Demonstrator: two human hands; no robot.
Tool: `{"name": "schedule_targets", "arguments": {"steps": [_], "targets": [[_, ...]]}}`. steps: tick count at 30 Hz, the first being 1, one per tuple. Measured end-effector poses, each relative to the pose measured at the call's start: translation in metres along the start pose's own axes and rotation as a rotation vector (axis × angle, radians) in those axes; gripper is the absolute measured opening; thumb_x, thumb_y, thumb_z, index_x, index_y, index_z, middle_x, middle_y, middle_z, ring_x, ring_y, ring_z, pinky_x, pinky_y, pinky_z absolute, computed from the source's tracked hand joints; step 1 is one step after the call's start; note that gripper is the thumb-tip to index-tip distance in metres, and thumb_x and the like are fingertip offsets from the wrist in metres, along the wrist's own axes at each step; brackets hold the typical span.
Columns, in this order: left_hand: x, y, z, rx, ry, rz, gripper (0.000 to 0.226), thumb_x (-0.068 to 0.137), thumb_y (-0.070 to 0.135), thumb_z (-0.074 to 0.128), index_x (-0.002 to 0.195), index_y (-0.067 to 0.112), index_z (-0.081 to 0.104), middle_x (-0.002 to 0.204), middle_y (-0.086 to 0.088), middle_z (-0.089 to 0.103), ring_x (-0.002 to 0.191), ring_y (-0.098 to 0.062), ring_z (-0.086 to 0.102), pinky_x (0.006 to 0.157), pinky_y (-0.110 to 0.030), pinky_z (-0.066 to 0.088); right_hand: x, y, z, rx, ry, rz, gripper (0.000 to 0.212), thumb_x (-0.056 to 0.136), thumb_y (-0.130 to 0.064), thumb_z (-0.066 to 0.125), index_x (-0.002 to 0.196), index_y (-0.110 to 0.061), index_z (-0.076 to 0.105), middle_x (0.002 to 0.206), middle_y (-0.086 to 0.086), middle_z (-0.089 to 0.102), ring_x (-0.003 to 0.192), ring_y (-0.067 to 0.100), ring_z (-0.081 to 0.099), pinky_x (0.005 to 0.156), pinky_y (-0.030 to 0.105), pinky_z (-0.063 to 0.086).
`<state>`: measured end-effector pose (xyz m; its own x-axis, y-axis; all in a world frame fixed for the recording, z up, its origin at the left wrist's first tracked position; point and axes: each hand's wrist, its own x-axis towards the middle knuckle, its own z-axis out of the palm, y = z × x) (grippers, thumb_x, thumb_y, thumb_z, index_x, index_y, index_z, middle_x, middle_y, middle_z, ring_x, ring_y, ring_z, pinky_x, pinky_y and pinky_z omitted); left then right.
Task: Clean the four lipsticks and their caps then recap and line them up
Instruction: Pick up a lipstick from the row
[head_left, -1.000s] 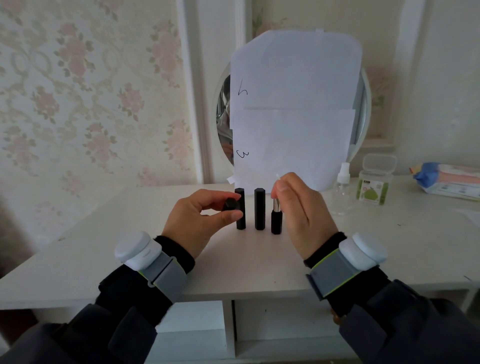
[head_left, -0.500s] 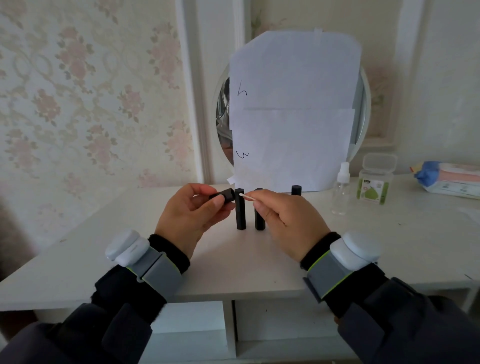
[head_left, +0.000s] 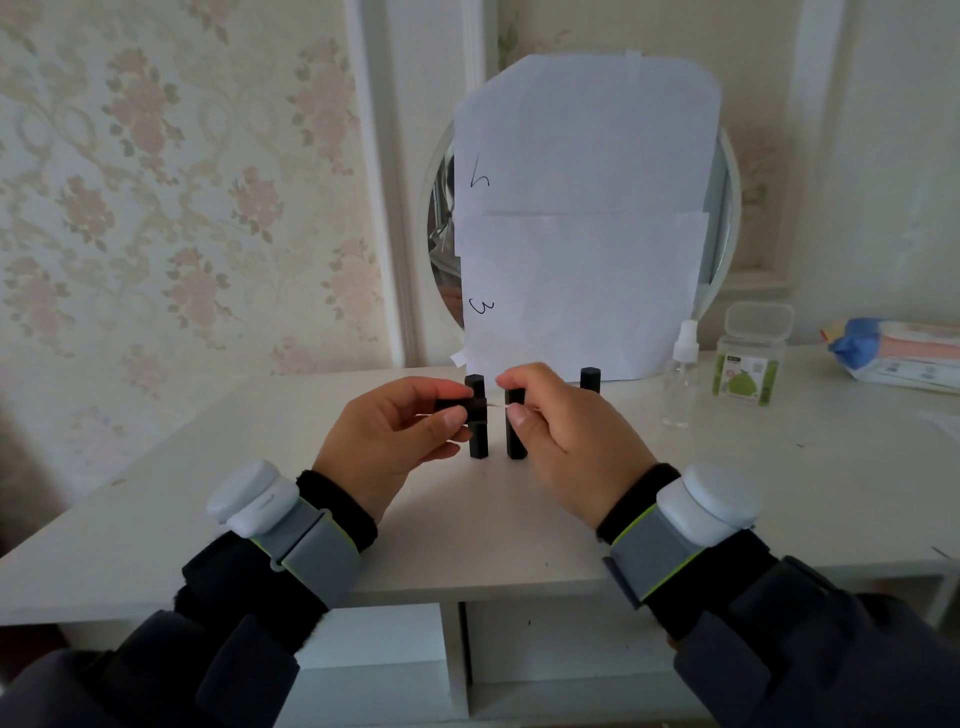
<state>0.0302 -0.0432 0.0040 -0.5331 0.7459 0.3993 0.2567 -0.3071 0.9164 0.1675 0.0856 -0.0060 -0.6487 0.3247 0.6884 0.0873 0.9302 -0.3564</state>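
Centrally, above the front half of the dressing table, the left hand pinches a black cap between thumb and fingertips, with the cap's long axis lying sideways and its right end facing the other hand. The right hand pinches a thin white stick, apparently a cotton swab, between thumb and forefinger; the swab also lies sideways, its tip at or just inside the cap's right end. Cap and swab thus share one line, and the judged next stroke is along that line, the swab working inside the cap while the left hand keeps the cap steady. Both hands are about equally near the cap.

Counted in view: three black tubes stand upright on the table. Two capped lipsticks, left lipstick and middle lipstick, stand just behind the hands, close together but apart. A third tube stands farther back and to the right, partly hidden by the right hand; whether it is capped cannot be told. One loose cap is held.

Toward the table's back right edge stand one spray bottle and one clear box, with one pack of wipes at the right edge.
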Motion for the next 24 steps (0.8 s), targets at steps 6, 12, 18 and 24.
{"name": "schedule_targets", "arguments": {"steps": [6, 12, 18, 24], "targets": [[0.0013, 0.0005, 0.0006, -0.055, 0.025, 0.017, 0.023, 0.085, -0.008, 0.062, 0.096, 0.011, 0.068, 0.086, -0.005, 0.073, 0.071, -0.018, 0.070, 0.067, -0.022, 0.057, -0.0004, 0.0003, -0.0011, -0.013, 0.043, -0.022, 0.003, 0.096, -0.020, 0.049, 0.095, -0.022, 0.051, 0.061, -0.005, 0.052, 0.057, 0.017, 0.046, 0.058, 0.041, 0.046], [0.0013, -0.0005, 0.0000, -0.051, 0.014, 0.058, 0.025, 0.081, -0.011, 0.063, 0.094, 0.010, 0.069, 0.085, -0.004, 0.075, 0.077, -0.020, 0.070, 0.075, -0.025, 0.057, -0.0023, -0.0001, -0.0024, -0.043, 0.054, -0.067, 0.008, 0.092, -0.017, 0.056, 0.091, -0.021, 0.063, 0.060, -0.006, 0.055, 0.056, 0.012, 0.046, 0.055, 0.034, 0.043], [-0.0002, 0.0001, 0.0019, -0.044, -0.018, 0.052, 0.025, 0.082, -0.013, 0.061, 0.094, 0.008, 0.069, 0.082, -0.004, 0.075, 0.075, -0.019, 0.071, 0.072, -0.024, 0.057, -0.0028, -0.0026, -0.0031, 0.052, -0.007, -0.056, 0.010, 0.093, -0.018, 0.057, 0.089, -0.022, 0.064, 0.065, -0.006, 0.062, 0.060, 0.010, 0.051, 0.059, 0.029, 0.044], [-0.0016, 0.0012, 0.0047, -0.058, -0.036, -0.020, 0.020, 0.086, -0.008, 0.060, 0.091, 0.010, 0.069, 0.076, -0.004, 0.075, 0.065, -0.016, 0.070, 0.064, -0.022, 0.058, -0.0018, -0.0041, -0.0039, 0.076, 0.079, -0.042, 0.009, 0.094, -0.023, 0.054, 0.088, -0.022, 0.061, 0.063, -0.009, 0.062, 0.058, 0.005, 0.053, 0.056, 0.024, 0.044]]}}
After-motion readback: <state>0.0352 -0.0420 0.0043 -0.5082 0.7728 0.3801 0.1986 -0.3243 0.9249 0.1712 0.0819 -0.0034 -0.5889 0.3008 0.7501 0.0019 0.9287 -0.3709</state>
